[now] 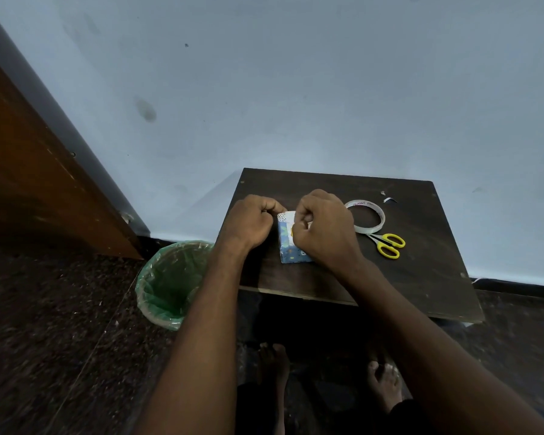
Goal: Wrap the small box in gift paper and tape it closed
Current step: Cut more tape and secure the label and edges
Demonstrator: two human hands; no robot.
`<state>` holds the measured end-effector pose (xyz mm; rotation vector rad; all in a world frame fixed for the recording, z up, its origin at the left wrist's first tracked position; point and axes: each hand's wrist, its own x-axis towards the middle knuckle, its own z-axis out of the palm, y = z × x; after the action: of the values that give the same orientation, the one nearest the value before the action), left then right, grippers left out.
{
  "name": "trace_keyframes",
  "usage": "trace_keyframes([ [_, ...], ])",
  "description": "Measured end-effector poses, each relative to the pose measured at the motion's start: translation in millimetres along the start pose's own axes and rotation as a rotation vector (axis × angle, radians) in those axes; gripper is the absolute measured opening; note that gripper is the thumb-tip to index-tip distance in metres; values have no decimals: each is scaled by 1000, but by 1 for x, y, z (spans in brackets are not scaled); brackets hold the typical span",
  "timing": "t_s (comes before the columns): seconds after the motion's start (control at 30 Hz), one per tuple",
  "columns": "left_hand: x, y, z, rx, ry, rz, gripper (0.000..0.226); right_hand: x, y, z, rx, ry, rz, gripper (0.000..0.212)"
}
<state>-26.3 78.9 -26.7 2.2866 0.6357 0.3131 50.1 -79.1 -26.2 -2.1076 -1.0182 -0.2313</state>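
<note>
Both hands (291,226) around wrapped box (288,246)

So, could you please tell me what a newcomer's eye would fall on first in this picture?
Both hands, left and right, work at a blue-wrapped box mid-table. Just right of them lie a tape roll and yellow scissors. A green-lined bin stands on the floor left of the table.
</note>
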Motion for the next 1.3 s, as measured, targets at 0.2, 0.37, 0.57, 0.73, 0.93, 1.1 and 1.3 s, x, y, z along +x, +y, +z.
trace_keyframes([
  [0.2, 0, -3, 0, 50, -64, -1, 58, -2, 0, 2, -28, -25, 13, 25],
  [0.37, -2, 8, 1, 33, 55, -2, 56, 4, 0, -13, 100, 12, 88, 18],
  [0.57, 0, 27, 6, -97, 234, 91, 47, 12, 23, -40, 81, 132, 263, 27],
  [0.73, -4, 49, 21, -116, 236, 202, 40, 7, 60, -64, -111, -24, 400, 24],
  [0.93, -3, 65, 36, -94, 199, 262, 38, -1, 83, -77, -289, -253, 386, 17],
  [1.1, -5, 76, 42, -84, 188, 267, 37, -6, 92, -76, -267, -214, 350, 10],
  [1.3, -7, 82, 46, -89, 148, 317, 31, -3, 86, -91, -5, -66, 395, 4],
])
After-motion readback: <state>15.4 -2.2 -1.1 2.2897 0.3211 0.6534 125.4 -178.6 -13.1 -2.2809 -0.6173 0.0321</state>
